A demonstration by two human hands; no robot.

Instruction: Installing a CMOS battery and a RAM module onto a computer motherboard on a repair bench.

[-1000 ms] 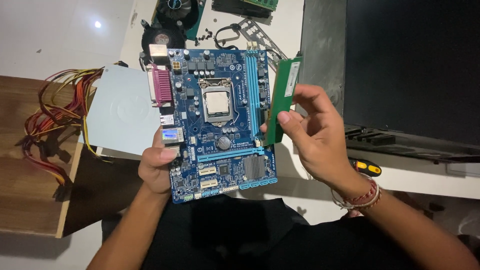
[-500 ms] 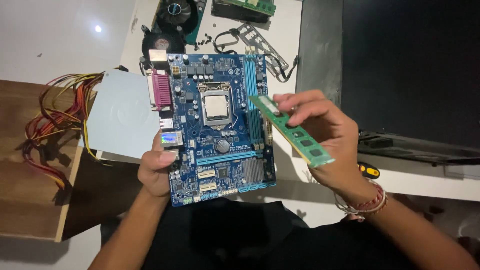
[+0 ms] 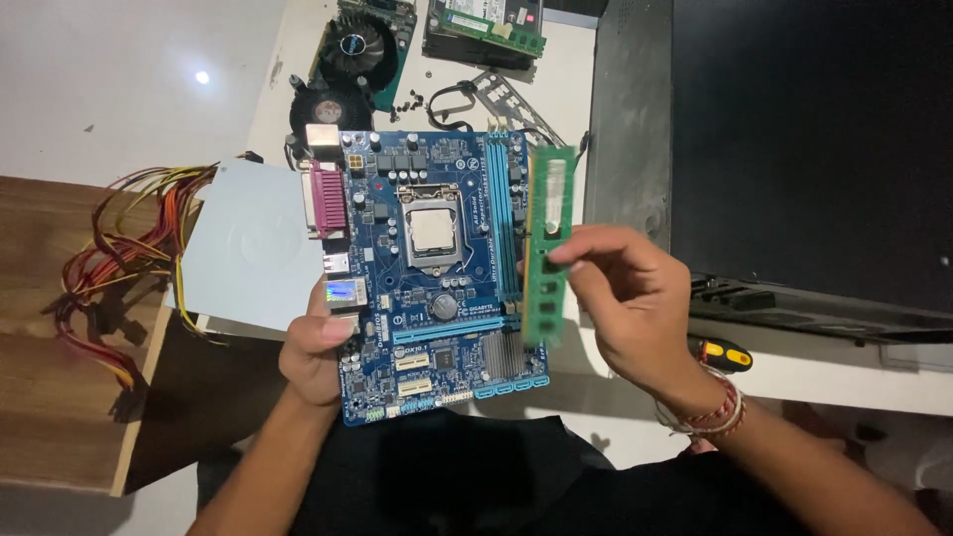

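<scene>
My left hand (image 3: pixel 316 352) grips the left edge of a blue motherboard (image 3: pixel 437 273), holding it flat above the desk with the processor socket near its middle. My right hand (image 3: pixel 625 298) pinches a green memory stick (image 3: pixel 548 243) by its right edge. The stick stands lengthwise just right of the board's blue memory slots (image 3: pixel 501 218), parallel to them and apart from them.
A grey power supply (image 3: pixel 253 248) with red and yellow cables (image 3: pixel 119 248) lies left of the board. A graphics card with fan (image 3: pixel 357 45), a round cooler fan (image 3: pixel 328 104) and a metal port plate (image 3: pixel 506 94) lie beyond. A black computer case (image 3: pixel 794 149) fills the right; a yellow-handled screwdriver (image 3: pixel 725 352) rests beside it.
My right hand has turned the memory stick from a slanted pose to upright, parallel with the slots, and brought it nearer the board's right edge. The left hand and board stayed put.
</scene>
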